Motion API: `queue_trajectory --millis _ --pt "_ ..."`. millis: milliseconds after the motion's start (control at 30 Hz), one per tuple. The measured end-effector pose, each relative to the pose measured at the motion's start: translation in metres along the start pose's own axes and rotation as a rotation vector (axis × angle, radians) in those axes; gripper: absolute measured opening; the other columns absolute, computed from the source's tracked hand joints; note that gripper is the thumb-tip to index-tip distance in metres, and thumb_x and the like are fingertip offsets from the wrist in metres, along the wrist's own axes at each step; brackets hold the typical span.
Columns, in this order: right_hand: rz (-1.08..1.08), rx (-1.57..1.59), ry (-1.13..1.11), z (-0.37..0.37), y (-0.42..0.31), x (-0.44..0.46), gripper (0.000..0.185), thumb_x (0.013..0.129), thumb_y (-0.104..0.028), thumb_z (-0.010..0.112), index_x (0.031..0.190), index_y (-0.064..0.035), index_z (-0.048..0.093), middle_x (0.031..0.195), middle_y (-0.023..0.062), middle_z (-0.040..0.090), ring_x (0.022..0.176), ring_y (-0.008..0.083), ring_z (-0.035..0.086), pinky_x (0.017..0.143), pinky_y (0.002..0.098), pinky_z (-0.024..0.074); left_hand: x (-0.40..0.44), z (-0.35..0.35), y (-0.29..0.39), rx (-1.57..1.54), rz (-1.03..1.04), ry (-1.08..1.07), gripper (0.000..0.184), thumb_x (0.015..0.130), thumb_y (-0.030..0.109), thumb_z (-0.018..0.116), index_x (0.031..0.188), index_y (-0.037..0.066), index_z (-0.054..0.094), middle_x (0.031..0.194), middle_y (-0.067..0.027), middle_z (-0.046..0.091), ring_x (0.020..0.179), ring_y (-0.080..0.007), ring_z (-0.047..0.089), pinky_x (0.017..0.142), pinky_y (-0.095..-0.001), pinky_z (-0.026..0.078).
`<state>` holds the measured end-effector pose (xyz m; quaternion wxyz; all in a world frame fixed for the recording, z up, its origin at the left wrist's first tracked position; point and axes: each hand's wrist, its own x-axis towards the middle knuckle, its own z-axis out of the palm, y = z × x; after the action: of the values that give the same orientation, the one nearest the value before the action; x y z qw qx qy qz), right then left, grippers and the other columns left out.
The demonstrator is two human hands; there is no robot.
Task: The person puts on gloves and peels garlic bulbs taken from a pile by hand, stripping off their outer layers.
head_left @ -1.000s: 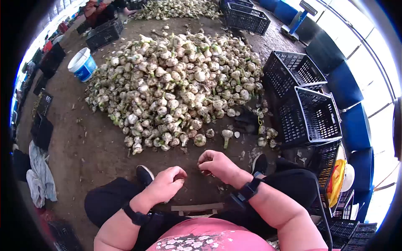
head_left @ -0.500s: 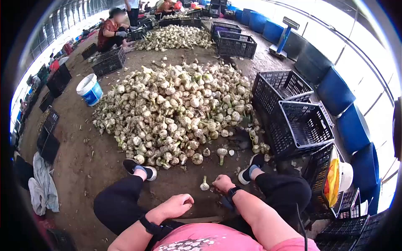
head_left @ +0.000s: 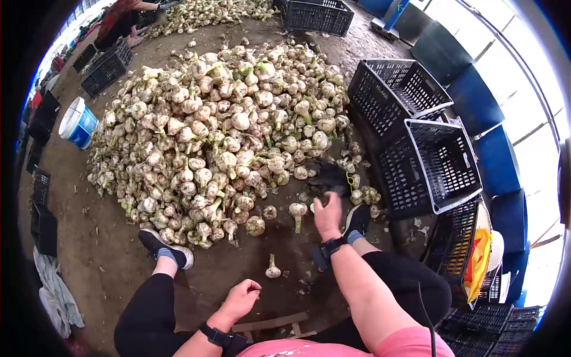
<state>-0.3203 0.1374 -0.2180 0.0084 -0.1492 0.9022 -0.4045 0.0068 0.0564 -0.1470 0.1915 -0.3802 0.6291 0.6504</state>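
My right hand point(head_left: 328, 218) reaches forward with thumb and fingers apart and nothing visible in them. Just beyond its fingertips lies a crumpled black cloth item point(head_left: 333, 178) with a yellow edge, perhaps a glove. My left hand point(head_left: 242, 298) hovers over the ground near my lap, its fingers curled in and no object showing. Between my feet a single garlic bulb point(head_left: 273, 271) lies on the dirt. Another garlic bulb point(head_left: 298, 212) with a green stem sits left of my right hand. The large garlic heap point(head_left: 220, 131) spreads in front of me.
Black plastic crates point(head_left: 428, 160) stand at the right, before blue barrels point(head_left: 502, 172). A white and blue bucket point(head_left: 78, 124) is left of the heap. Farther back, a person point(head_left: 119, 21) sits by another garlic heap point(head_left: 214, 15). A wooden piece point(head_left: 270, 323) lies below me.
My right hand has moved forward from beside the single bulb toward the black cloth item, and its fingers have spread. My left hand stays near my lap. The view has tipped downward.
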Motion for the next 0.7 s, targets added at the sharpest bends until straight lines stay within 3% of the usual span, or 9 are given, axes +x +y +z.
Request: queue_trajectory --millis 67,133,233,267,333,400,500,633,700 --pt "0.119 -0.109 0.156 -0.006 0.013 0.048 0.040 0.077 -0.019 0.071 0.109 -0.0019 0.054 0.117 0.0208 0.055 0.113 0.0384 0.049 0.095 0.0431 0.0409 0.010 -0.002 -0.002 -0.146 0.042 0.059 0.016 0.090 0.006 0.053 0.105 0.001 0.058 0.095 -0.0055 0.063 0.083 -0.0127 0.062 0.069 -0.0266 0.049" --pt "0.004 -0.323 0.340 -0.002 0.041 0.085 0.043 0.076 -0.018 0.071 0.112 -0.0019 0.055 0.120 0.0191 0.054 0.114 0.0366 0.048 0.098 0.0427 0.0402 0.012 -0.003 0.002 -0.137 0.013 0.040 0.015 0.091 0.004 0.051 0.104 0.001 0.058 0.094 -0.0055 0.062 0.084 -0.0124 0.061 0.070 -0.0262 0.049" --pt "0.139 -0.634 -0.080 -0.019 0.058 0.121 0.025 0.075 -0.020 0.070 0.092 -0.0027 0.067 0.105 0.0153 0.063 0.108 0.0349 0.054 0.094 0.0435 0.0444 0.013 0.000 -0.008 -0.162 -0.019 0.016 0.014 0.091 0.004 0.051 0.103 0.001 0.058 0.094 -0.0055 0.062 0.083 -0.0124 0.061 0.070 -0.0259 0.049" --pt "0.142 -0.641 -0.087 -0.021 0.068 0.122 0.025 0.075 -0.020 0.070 0.092 -0.0027 0.067 0.105 0.0153 0.063 0.108 0.0349 0.054 0.094 0.0435 0.0444 0.011 -0.001 -0.006 -0.141 -0.031 0.025 0.014 0.091 0.004 0.051 0.102 0.001 0.058 0.094 -0.0054 0.062 0.083 -0.0125 0.061 0.070 -0.0258 0.048" --pt "-0.269 -0.466 0.055 -0.034 0.053 0.119 0.020 0.076 -0.021 0.069 0.082 -0.0020 0.067 0.092 0.0148 0.066 0.097 0.0359 0.059 0.084 0.0454 0.0474 0.010 -0.003 -0.002 -0.125 -0.032 0.036 0.013 0.091 0.004 0.051 0.102 0.001 0.058 0.094 -0.0054 0.062 0.083 -0.0126 0.061 0.070 -0.0258 0.048" --pt "0.037 0.007 -0.320 -0.053 0.025 0.112 0.018 0.079 -0.019 0.066 0.082 -0.0017 0.063 0.083 0.0103 0.064 0.079 0.0213 0.059 0.070 0.0356 0.0439 0.009 -0.004 0.006 -0.197 0.044 0.057 0.014 0.091 0.003 0.050 0.102 0.001 0.058 0.094 -0.0054 0.063 0.084 -0.0125 0.061 0.070 -0.0256 0.048" --pt "0.276 0.785 -0.431 -0.074 -0.016 0.071 0.009 0.086 -0.014 0.057 0.090 -0.0062 0.060 0.081 -0.0007 0.060 0.067 0.0119 0.054 0.062 0.0282 0.0444 0.004 -0.003 0.008 -0.235 0.121 0.085 0.014 0.089 0.004 0.053 0.102 0.001 0.059 0.092 -0.0051 0.063 0.083 -0.0123 0.061 0.072 -0.0265 0.049" --pt "0.629 1.286 -0.673 -0.089 -0.060 0.018 0.013 0.094 -0.018 0.050 0.100 -0.0119 0.060 0.083 0.0045 0.064 0.068 0.0225 0.061 0.064 0.0365 0.0518 -0.007 0.002 0.001 -0.243 0.238 0.120 0.014 0.089 0.005 0.055 0.102 0.001 0.060 0.090 -0.0042 0.063 0.083 -0.0113 0.060 0.074 -0.0270 0.049" --pt "0.654 1.386 -0.822 -0.086 -0.065 -0.008 0.020 0.095 -0.021 0.048 0.107 -0.0102 0.060 0.090 0.0061 0.066 0.071 0.0228 0.061 0.066 0.0364 0.0505 -0.014 0.004 -0.003 -0.231 0.289 0.141 0.015 0.089 0.004 0.053 0.103 0.002 0.059 0.091 -0.0037 0.063 0.084 -0.0105 0.059 0.074 -0.0261 0.048"
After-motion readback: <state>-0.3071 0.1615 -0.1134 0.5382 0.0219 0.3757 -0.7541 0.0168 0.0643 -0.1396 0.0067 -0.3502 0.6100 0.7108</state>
